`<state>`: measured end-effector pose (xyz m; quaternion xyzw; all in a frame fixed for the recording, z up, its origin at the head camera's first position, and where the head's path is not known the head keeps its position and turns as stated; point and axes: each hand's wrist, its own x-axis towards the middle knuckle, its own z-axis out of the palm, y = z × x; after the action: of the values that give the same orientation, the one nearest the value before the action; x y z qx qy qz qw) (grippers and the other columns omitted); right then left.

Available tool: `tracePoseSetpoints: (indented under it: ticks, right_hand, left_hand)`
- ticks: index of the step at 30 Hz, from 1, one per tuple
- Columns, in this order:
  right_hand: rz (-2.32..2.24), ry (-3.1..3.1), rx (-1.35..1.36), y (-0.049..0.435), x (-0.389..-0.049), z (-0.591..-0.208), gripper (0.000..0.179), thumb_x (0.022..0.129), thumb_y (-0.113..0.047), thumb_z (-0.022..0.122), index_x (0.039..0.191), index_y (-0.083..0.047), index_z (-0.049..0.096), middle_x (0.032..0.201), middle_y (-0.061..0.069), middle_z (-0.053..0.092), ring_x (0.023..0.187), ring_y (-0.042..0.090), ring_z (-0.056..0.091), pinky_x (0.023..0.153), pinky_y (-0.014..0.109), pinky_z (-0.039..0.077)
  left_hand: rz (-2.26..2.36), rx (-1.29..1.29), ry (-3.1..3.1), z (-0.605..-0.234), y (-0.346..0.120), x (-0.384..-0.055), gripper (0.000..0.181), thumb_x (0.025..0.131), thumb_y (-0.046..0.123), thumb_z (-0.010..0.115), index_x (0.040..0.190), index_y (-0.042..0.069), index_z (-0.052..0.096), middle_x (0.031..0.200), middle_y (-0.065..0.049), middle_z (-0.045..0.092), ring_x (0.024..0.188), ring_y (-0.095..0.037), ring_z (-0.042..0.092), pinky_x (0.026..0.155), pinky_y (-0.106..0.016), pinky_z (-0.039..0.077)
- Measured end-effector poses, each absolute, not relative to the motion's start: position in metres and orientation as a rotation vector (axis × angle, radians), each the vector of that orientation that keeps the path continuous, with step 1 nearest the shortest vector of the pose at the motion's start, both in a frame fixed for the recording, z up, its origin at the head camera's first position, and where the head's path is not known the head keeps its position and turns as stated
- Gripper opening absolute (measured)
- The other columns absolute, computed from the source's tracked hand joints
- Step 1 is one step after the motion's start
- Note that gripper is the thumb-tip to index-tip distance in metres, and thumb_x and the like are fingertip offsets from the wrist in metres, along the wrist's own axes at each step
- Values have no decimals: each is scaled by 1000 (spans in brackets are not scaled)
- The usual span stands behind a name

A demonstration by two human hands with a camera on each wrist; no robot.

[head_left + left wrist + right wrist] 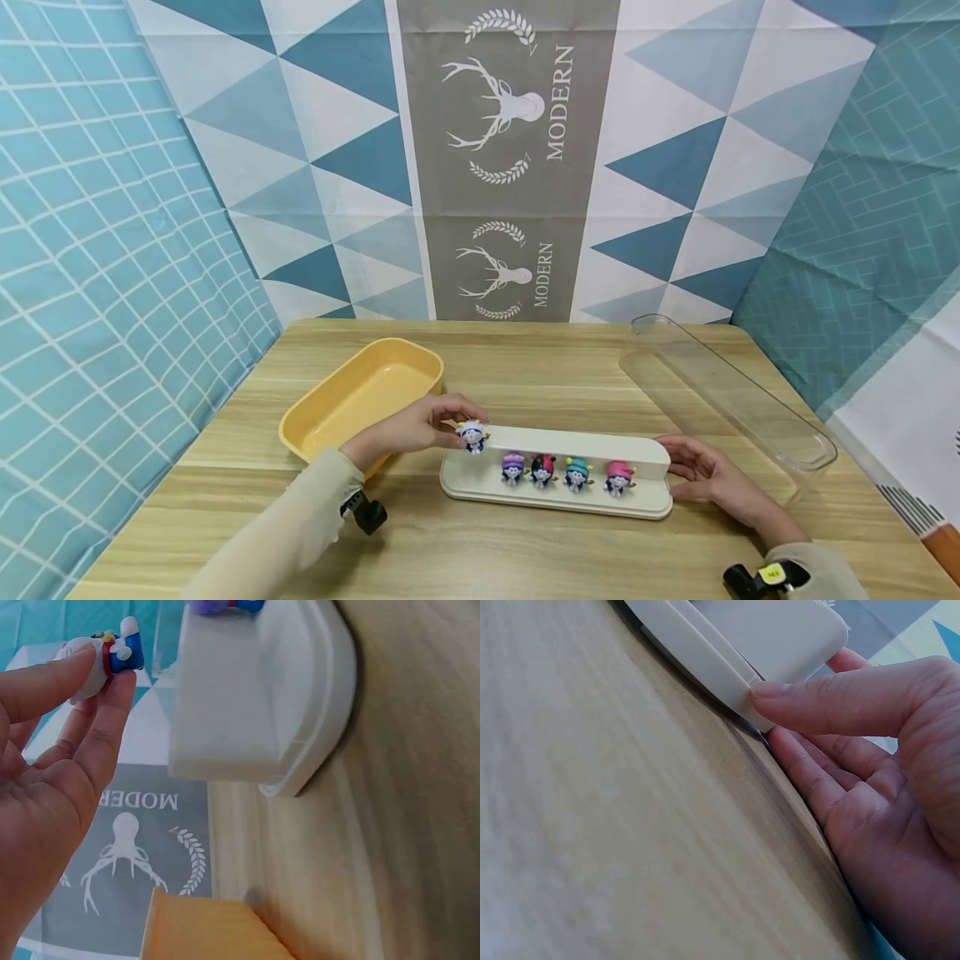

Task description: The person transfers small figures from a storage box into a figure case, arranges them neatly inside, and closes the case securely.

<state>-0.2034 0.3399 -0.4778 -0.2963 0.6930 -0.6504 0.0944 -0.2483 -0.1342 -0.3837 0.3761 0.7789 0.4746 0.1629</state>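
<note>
A small white-hatted figurine (472,435) is pinched between the thumb and fingers of my left hand (420,425), at the left end of a cream stepped display stand (555,504). In the left wrist view the same figurine (105,666) shows a red and blue body, off to one side of the stand. On the stand's lower step sit a purple-hatted figurine (513,468), a red-and-black one (542,470), a teal one (577,473) and a pink one (618,477). My right hand (708,479) grips the stand's right end, thumb on the base edge (739,690).
Behind my left hand stands a yellow plastic tub (300,417). A clear plastic cover (735,400) lies at the right of the wooden table (525,558). Patterned cloths (495,192) hang around the back and sides.
</note>
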Motion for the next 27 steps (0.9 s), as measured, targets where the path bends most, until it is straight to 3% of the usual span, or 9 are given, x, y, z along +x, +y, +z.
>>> tracePoseSetpoints:
  ticks: [6, 15, 21, 27]
  right_hand:
    - [-1931, 2062, -874, 340, -204, -478, 60, 84, 13, 66, 138, -6, 51, 130, -11, 60, 116, 6, 59, 95, 20, 47]
    - [-1934, 2054, -891, 340, -204, -479, 60, 84, 13, 66, 138, -6, 51, 130, -11, 60, 116, 6, 59, 96, 21, 47]
    - [-1940, 2041, -902, 341, -205, -479, 61, 84, 14, 65, 139, -8, 52, 130, -10, 60, 116, 5, 58, 96, 20, 47]
    - [-1941, 2044, -912, 340, -204, -479, 60, 83, 14, 66, 138, -6, 51, 130, -10, 60, 116, 6, 59, 96, 20, 47]
  left_hand:
    - [1219, 1167, 2294, -390, -129, -242, 36, 88, -6, 69, 122, 7, 68, 120, -4, 63, 110, -16, 57, 93, -30, 51]
    - [1061, 1407, 2399, -400, -123, -232, 35, 88, -6, 69, 120, 9, 70, 114, -3, 61, 99, -10, 53, 87, -24, 53]
    - [789, 1772, 2557, -408, -122, -227, 37, 86, -7, 70, 119, 10, 69, 114, -2, 64, 105, -12, 59, 90, -21, 50]
    - [570, 1850, 2622, -414, -121, -219, 36, 89, -6, 68, 122, 8, 67, 121, -4, 63, 112, -15, 61, 96, -21, 47]
